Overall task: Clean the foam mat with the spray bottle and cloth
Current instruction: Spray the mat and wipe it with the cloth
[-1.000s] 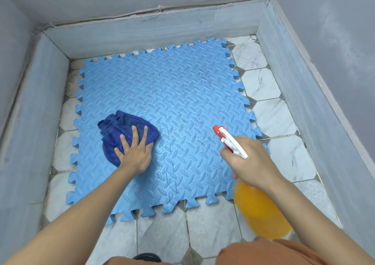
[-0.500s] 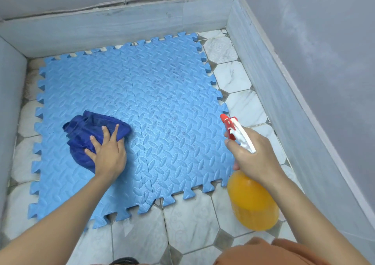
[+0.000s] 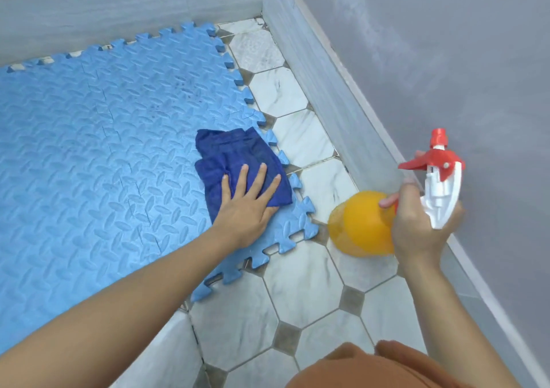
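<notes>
Wiping is under way: the left hand (image 3: 248, 209) lies flat, fingers straight and spread, pressing the dark blue cloth (image 3: 238, 164) onto the foam mat (image 3: 104, 155) at its right edge, mid-frame. The right hand (image 3: 422, 224), at the right of the frame, has its grip clamped round the neck of the spray bottle (image 3: 366, 224), held clear of the floor (image 3: 297, 307), orange body toward the mat and red nozzle pointing up the frame. Faint dark specks show on the mat's upper middle, so I'd judge the job partly done at best; most of the blue surface, running off the left of the frame, looks not yet wiped.
</notes>
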Tool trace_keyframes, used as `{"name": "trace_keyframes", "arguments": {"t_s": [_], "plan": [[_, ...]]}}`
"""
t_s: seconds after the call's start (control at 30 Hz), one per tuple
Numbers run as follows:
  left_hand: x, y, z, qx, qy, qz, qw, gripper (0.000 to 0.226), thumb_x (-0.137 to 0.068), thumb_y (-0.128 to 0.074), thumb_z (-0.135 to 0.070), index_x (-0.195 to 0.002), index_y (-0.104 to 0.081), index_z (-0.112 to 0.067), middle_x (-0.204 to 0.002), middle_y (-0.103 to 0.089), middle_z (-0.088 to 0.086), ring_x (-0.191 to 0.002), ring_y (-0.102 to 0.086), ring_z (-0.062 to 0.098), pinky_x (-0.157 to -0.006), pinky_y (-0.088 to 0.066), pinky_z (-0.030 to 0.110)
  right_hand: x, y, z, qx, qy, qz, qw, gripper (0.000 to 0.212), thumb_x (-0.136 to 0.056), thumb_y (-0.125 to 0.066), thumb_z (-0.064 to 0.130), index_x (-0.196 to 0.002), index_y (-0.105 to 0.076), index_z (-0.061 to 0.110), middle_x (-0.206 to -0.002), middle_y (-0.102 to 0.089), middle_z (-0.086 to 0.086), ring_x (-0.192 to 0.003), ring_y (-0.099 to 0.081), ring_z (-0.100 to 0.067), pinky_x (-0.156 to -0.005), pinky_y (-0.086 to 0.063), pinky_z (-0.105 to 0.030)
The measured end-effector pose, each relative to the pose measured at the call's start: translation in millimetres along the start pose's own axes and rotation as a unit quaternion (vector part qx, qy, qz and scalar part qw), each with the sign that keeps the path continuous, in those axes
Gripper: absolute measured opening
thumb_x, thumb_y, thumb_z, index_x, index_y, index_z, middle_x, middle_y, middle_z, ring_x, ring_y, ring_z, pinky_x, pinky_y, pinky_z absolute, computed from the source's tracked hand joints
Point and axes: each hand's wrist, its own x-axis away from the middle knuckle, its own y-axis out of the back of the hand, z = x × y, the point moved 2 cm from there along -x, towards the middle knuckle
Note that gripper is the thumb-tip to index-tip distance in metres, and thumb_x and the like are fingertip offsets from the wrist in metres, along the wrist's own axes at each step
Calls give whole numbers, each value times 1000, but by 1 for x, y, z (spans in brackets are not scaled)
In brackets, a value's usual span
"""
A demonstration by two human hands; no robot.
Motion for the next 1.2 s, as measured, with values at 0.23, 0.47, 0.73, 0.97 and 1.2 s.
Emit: {"name": "trace_keyframes", "arguments": {"t_s": [0.23,0.47,0.73,0.97,1.2], "plan": [[-1,-16,3,-69,-14,-67,995,63,-92,-17,-56,-150,-24,-30,-159,-21,3,-145,-18,36,-110,-3,61,7,-4,-13,35,-3,-18,999,54,-80,-50,45,-87,-68,-6,-63,-65,34,-68,-61,8,-68,-37,-4],[0,-14,4,-76,-9,-77,994,66,-92,-15,-59,-152,-14,-33,-161,-13,0,-147,-12,32,-112,3,57,13,9,2,-82,14,52,995,92,-74,-70,64,-143,-39,10,-119,-67,3,-105,-66,-18,-90,-52,-27],[7,-10,20,-92,-31,-85,992,66,-91,-20,-49,-152,-20,-22,-159,-19,5,-146,-19,27,-116,-8,46,15,42,49,37,230,36,972,95,-90,-40,70,-150,-15,1,-156,-30,-18,-147,-31,-24,-118,-29,-48],[18,4,54,-72,12,-87,994,70,-87,-22,-44,-151,-25,-15,-157,-24,8,-145,-21,28,-118,-3,36,16,6,114,76,391,120,909,81,-94,-49,46,-147,-16,-6,-154,-29,-27,-145,-30,-41,-106,-37,-62],[54,12,101,-40,101,-84,991,69,-86,-19,-41,-150,-28,-16,-158,-23,7,-145,-22,29,-116,-18,46,45,-115,78,125,355,284,882,65,-99,-48,35,-151,-31,-1,-160,-26,-18,-150,-21,-31,-120,-24,-49]]}}
